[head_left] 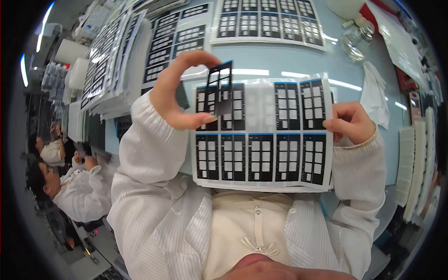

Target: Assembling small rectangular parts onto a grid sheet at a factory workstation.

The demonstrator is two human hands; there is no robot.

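Observation:
A white backing sheet (260, 105) lies in front of me on top of other sheets, carrying two rows of black adhesive panels with blue top edges and grids of pale rectangles. One place in its upper row shows only the pale backing. My left hand (170, 93) holds a single black panel (219, 91) by its top and bottom ends, between thumb and fingers. The panel is raised and tilted over the upper left of the sheet, partly covering the panels beneath. At the sheet's right edge, my right hand (352, 122) pinches the border with its thumb on top.
Tall piles of similar sheets (112, 65) stand at left, and more sheets (268, 28) lie at the far side. A glass bottle (357, 44) and a white cloth (374, 95) are at far right, white strips (413, 163) farther right. Co-workers (81, 191) sit at left.

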